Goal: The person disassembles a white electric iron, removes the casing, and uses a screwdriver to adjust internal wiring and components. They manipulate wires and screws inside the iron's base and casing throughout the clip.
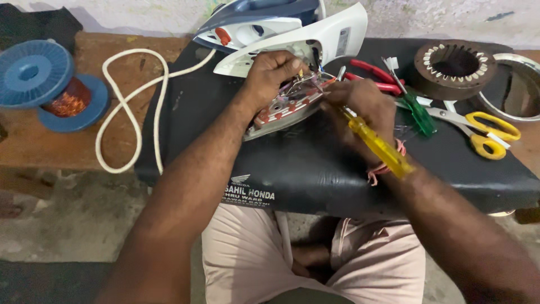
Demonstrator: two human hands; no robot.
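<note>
Opened steam iron [287, 104]: lay on black padded seat [337, 169], soleplate steadied by left hand [270, 73]; yellow-handled screwdriver [377, 143] gripped by right hand [363, 104]. Judged heavy, rigid; exposed wiring fragile; best held by soleplate edges.

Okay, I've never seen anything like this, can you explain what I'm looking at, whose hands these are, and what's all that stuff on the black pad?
This is one picture from a camera worn on a person's head, looking down at their own two bare hands. There is no machine. The person sits with a black padded surface in front of them. On it lies an opened clothes iron: the metal base of the iron with wires showing, and its white and blue cover tipped back behind. The left hand steadies the base. The right hand holds a yellow-handled screwdriver, tip toward the wiring. Nearby lie yellow scissors, red-handled pliers, a green-handled tool and a round motor winding. A blue spool of copper wire sits at far left.
</note>
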